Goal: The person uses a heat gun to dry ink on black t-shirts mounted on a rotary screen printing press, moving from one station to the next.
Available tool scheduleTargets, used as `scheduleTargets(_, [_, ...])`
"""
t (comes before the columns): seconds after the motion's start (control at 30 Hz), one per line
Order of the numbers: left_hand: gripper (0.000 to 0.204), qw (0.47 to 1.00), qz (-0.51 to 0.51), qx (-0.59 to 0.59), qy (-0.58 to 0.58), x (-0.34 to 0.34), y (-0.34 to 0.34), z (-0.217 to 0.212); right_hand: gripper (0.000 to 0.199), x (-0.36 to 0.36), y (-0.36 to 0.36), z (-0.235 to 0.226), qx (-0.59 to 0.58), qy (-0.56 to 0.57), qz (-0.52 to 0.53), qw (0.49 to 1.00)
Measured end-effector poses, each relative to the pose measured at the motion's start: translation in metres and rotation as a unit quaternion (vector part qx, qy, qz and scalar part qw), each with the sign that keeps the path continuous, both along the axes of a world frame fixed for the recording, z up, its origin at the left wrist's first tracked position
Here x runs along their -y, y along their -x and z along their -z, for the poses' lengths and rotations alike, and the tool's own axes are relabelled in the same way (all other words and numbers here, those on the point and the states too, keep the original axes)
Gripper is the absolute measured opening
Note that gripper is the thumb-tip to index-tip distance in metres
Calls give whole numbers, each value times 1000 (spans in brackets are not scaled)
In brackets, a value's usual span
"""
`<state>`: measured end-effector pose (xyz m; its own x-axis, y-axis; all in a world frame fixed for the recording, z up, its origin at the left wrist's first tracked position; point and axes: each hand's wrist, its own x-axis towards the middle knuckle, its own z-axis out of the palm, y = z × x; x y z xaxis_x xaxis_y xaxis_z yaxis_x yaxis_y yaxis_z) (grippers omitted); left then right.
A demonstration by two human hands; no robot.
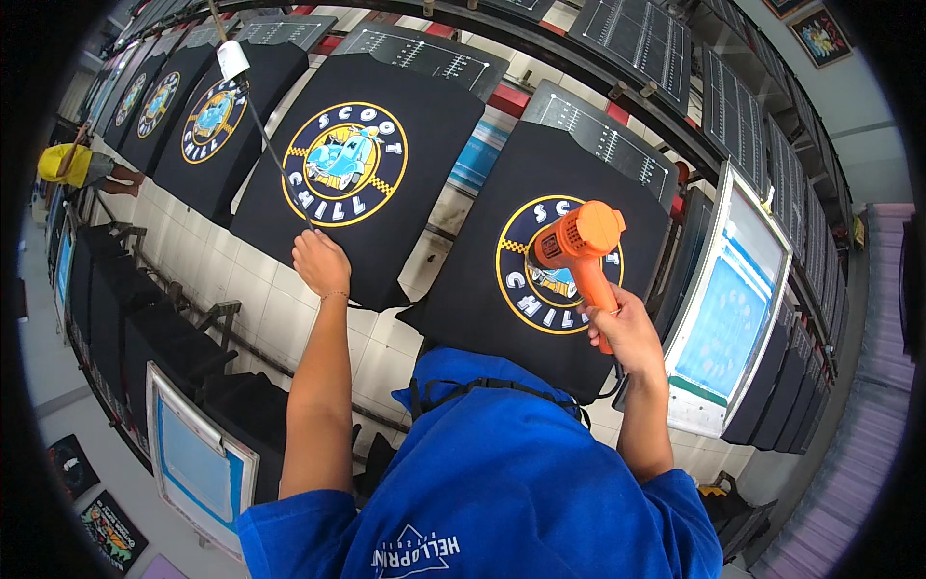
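Observation:
My right hand (627, 330) grips the handle of an orange heat gun (579, 241), its nozzle aimed down at the round yellow, blue and white print on a black shirt (482, 309) laid over a pallet. My left hand (320, 261) is closed on a thin dark cord (268, 145) that runs up to a white plug-like piece (232, 60). That hand rests on the lower edge of the neighbouring black shirt (424, 125), which carries the same round print (344, 162).
More black printed shirts (193, 145) line the pallets to the upper left. A framed print screen with blue mesh (728, 299) stands at right, another (198, 463) at lower left. A person in yellow (68, 164) is at far left. White tiled floor lies below.

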<state>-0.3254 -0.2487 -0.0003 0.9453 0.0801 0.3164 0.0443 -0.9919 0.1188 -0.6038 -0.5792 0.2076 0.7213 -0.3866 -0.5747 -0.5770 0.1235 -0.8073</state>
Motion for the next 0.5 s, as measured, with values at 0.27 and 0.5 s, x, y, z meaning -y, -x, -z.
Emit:
scheduleTargets(0.27, [22,1000,-2,-6,3,1,-1,-2,28,-18,-19,5,20,-31,-19,999])
scheduleTargets(0.5, [22,1000,-7,-20,12,1,0,-4,27,-26,-34,5,6,-33,-66,997])
